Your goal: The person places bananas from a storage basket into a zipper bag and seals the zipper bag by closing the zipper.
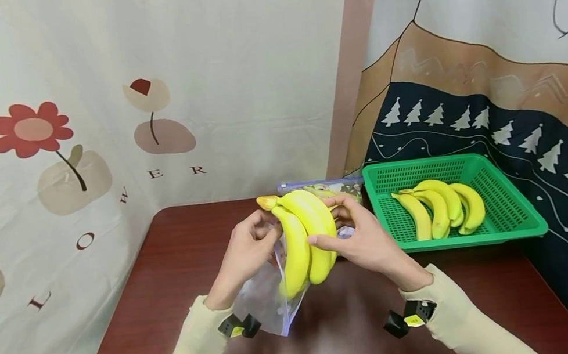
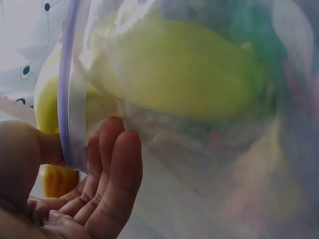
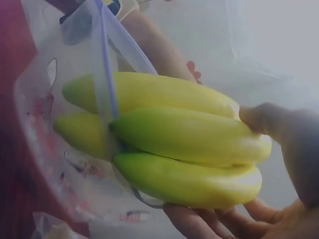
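Observation:
A bunch of yellow bananas [image 1: 313,229] is held up over the table by my right hand [image 1: 370,237], its thumb on the near side and its fingers behind. My left hand [image 1: 246,257] pinches the edge of a clear zip bag [image 1: 258,297] between thumb and fingers. In the right wrist view, some banana tips lie behind the bag's film, inside its mouth. The nearer bananas [image 3: 189,179] have their green tips at the purple zip strip [image 3: 103,55]. The left wrist view shows yellow fruit blurred through the bag [image 2: 214,164].
To the right stands a green plastic basket [image 1: 522,214] with more bananas [image 1: 437,209] in it. Another zip bag [image 1: 351,188] with printed or coloured contents lies at the back, against the basket's left side. The dark red table [image 1: 154,285] meets printed cloth behind.

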Tool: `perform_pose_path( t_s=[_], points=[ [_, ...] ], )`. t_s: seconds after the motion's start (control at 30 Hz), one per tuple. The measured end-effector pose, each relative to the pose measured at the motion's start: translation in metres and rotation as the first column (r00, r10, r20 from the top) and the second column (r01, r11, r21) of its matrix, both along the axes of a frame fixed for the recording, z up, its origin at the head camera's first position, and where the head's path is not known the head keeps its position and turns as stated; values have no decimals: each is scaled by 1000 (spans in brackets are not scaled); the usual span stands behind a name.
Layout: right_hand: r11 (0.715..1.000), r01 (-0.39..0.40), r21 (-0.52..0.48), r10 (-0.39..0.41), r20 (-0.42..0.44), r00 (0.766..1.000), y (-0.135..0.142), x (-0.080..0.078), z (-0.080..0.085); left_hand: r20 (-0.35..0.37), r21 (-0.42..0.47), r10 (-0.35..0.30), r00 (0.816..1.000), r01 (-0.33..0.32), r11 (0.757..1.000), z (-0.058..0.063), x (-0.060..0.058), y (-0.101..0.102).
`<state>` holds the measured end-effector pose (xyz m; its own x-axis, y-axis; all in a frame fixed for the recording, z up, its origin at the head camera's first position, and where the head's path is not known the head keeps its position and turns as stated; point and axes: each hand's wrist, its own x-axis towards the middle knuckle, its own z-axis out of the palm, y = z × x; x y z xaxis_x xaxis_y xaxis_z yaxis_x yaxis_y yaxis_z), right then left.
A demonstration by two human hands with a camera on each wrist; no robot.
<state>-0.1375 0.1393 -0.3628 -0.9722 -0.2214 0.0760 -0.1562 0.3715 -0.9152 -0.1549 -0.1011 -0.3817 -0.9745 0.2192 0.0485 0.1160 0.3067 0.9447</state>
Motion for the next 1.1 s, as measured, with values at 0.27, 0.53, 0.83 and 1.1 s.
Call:
perform_pose_path(
  t_s=[0.27,0.53,0.83,1.1],
  points=[
    [987,159,35,-159,20,987,-5,0,9,-64,-69,17,998,-21,997,5,8,2],
    [962,249,109,-255,44,966,-6,-1,8,-67,-48,44,997,-48,998,6,12,6],
    [965,206,161,-196,-72,978,-20,18,-7,-16,-45,115,993,-115,992,7,9,5],
    [972,165,166,-141,-149,979,-24,24,-14,-6,-15,136,991,-136,991,4,1,0]
  ],
)
